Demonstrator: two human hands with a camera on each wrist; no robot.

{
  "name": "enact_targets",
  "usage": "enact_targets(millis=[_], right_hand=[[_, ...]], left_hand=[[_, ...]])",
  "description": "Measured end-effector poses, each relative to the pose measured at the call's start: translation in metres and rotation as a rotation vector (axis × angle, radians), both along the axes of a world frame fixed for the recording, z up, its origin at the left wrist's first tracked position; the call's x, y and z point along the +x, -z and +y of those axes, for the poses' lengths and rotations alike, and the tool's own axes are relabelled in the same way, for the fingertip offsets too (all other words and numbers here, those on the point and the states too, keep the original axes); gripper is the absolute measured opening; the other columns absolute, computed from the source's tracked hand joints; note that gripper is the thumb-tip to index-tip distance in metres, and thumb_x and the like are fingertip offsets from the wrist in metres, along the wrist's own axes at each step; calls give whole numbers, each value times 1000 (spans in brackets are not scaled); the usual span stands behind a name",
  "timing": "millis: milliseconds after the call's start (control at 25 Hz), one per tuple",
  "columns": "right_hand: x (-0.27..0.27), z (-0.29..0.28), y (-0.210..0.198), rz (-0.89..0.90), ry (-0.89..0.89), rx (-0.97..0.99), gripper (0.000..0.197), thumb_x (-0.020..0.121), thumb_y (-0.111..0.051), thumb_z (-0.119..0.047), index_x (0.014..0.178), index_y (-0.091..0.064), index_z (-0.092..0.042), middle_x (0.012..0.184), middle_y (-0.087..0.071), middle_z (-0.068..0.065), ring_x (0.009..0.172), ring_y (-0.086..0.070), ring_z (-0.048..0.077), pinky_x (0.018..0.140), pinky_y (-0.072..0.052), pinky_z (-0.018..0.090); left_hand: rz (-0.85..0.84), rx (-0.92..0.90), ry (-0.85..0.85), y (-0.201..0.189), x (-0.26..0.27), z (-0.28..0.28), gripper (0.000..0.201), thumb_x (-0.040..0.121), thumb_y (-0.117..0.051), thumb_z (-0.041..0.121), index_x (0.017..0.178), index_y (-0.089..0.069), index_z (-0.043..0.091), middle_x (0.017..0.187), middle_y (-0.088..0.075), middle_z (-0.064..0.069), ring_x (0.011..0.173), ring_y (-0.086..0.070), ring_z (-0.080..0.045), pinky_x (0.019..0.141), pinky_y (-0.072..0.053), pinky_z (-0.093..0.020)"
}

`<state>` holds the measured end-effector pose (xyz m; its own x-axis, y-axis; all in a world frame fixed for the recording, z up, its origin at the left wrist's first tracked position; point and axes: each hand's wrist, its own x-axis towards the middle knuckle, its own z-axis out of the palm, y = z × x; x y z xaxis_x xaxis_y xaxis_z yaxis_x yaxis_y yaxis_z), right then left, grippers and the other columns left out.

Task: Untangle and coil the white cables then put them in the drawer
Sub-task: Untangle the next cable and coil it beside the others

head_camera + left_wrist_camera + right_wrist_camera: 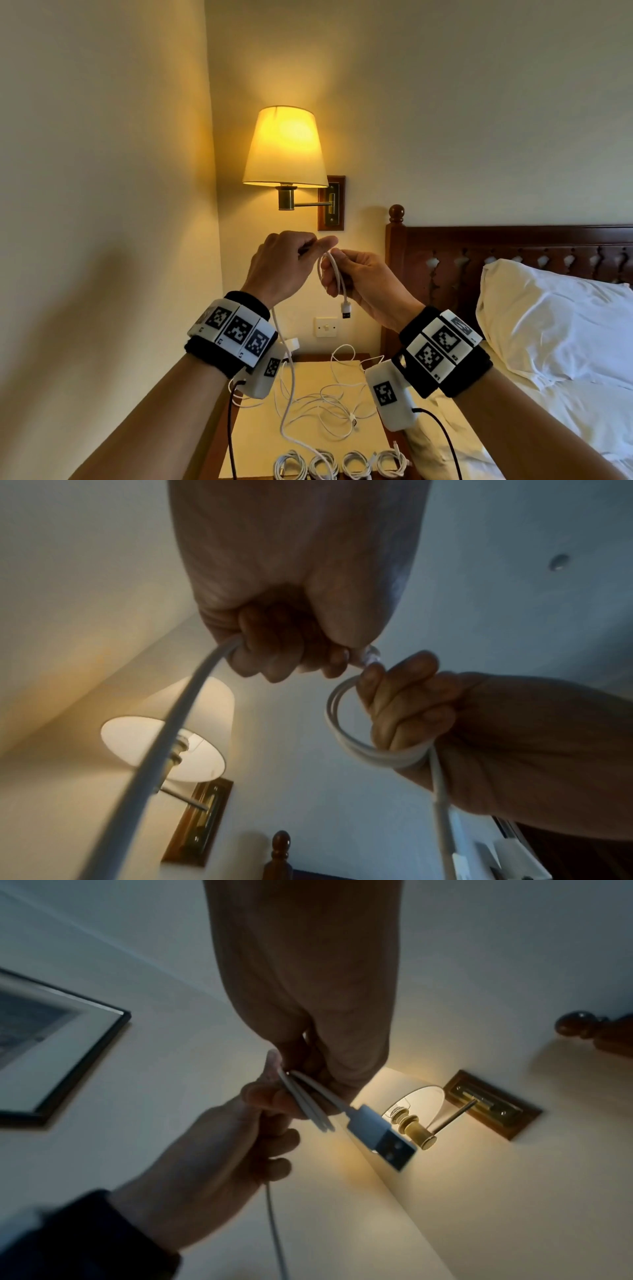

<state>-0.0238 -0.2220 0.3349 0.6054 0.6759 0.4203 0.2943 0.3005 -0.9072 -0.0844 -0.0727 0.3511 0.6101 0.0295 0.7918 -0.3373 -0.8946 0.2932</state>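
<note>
Both hands are raised in front of the wall lamp with one white cable (330, 274) between them. My right hand (356, 277) grips a small coil of it (346, 739), and the USB plug (346, 310) (380, 1134) hangs below the fingers. My left hand (291, 260) (284, 642) grips the cable's free run, which drops past the wrist to the nightstand (239, 428). A loose tangle of white cables (329, 407) lies on the nightstand top. Several coiled white cables (342, 464) sit in a row at its front edge. No drawer is visible.
A lit wall lamp (286, 150) hangs just above the hands. The dark wooden headboard (513, 246) and a bed with a white pillow (555, 318) are to the right. A wall switch (326, 327) is behind the nightstand. A wall closes the left side.
</note>
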Motion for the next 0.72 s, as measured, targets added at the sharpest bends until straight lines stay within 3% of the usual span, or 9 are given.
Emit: enact_targets(millis=[160, 360, 480, 600, 720], right_hand=[[-7, -2, -2, 198, -174, 3, 36, 104, -37, -25, 89, -65, -8, 67, -58, 4, 60, -53, 13, 62, -49, 23], [-8, -3, -10, 494, -314, 114, 36, 104, -36, -26, 85, -61, -8, 65, -54, 1, 54, -50, 10, 55, -48, 21], [1, -7, -18, 600, -312, 258, 31, 101, -39, -26, 85, -58, -9, 65, -54, 0, 52, -52, 9, 54, -50, 20], [13, -18, -31, 582, -233, 334, 28, 101, -40, -26, 88, -58, -8, 67, -58, 1, 56, -55, 9, 58, -52, 20], [21, -16, -28, 257, 8, 146, 27, 101, -44, -26, 93, -60, -5, 74, -65, 6, 65, -62, 15, 67, -55, 26]], left_hand=[[101, -231, 86, 2, 6, 6, 56, 92, -44, 54, 61, -54, 8, 54, -50, -2, 54, -43, -13, 64, -36, -28], [154, -447, 163, 31, 14, 10, 51, 98, -37, 49, 64, -49, 14, 54, -38, -1, 54, -35, -15, 58, -30, -29], [187, -555, 232, 65, 15, 17, 40, 101, -37, 36, 68, -47, 16, 55, -36, 5, 50, -31, -9, 53, -27, -26], [270, -414, 229, 104, 2, 20, 37, 104, -35, 21, 68, -46, 19, 60, -40, 8, 55, -34, -6, 58, -30, -27], [353, -62, 291, 108, -20, -4, 37, 103, -39, 22, 67, -46, 22, 60, -43, 8, 56, -37, -5, 59, -33, -25]])
